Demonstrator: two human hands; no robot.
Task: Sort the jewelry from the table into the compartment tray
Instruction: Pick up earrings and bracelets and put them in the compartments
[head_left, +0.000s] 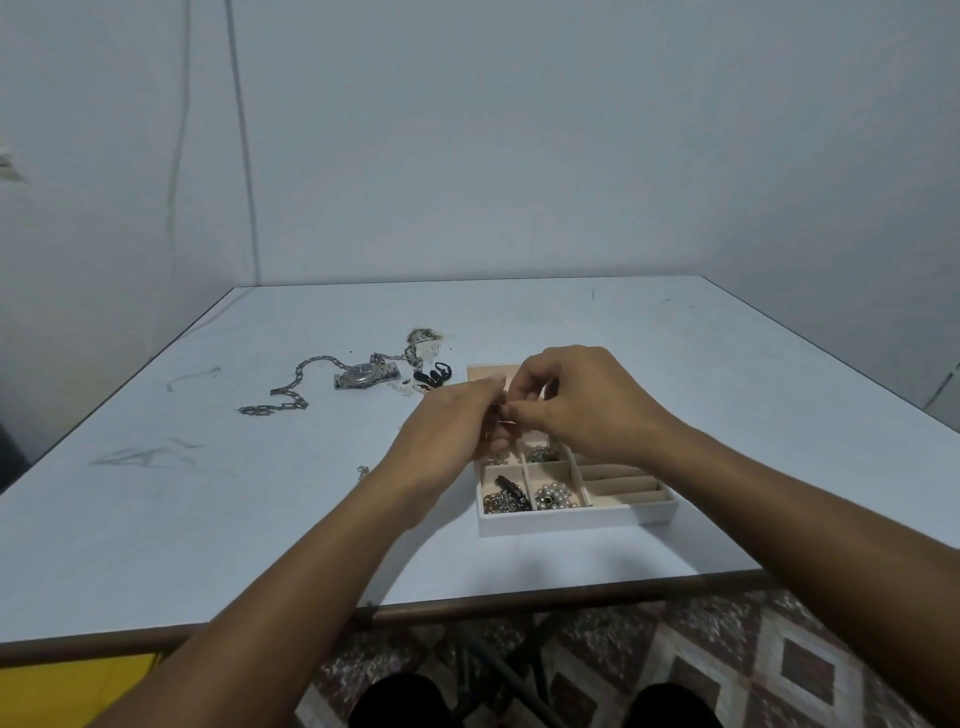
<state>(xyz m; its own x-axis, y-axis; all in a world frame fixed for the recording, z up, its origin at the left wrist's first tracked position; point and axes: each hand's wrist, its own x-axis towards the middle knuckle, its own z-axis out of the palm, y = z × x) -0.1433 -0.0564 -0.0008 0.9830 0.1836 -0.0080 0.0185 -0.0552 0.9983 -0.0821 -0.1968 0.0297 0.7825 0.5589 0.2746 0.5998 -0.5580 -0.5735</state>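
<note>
Beyond my grip (511, 413): a pale blue-grey wall (519, 156), with two thin cables (243, 150) running down it, up and to the left. Left of my grip: scribbled pen marks (140, 457). Below my grip, nearer me: patterned floor tiles (753, 660). Far lower left: a yellow surface (67, 691).

Likely a room in a home: a white-topped table (156, 519) stands against bare pale walls (519, 130), patterned floor tiles (727, 649) lie below its near edge, and a cable (244, 156) hangs behind its far left corner.
</note>
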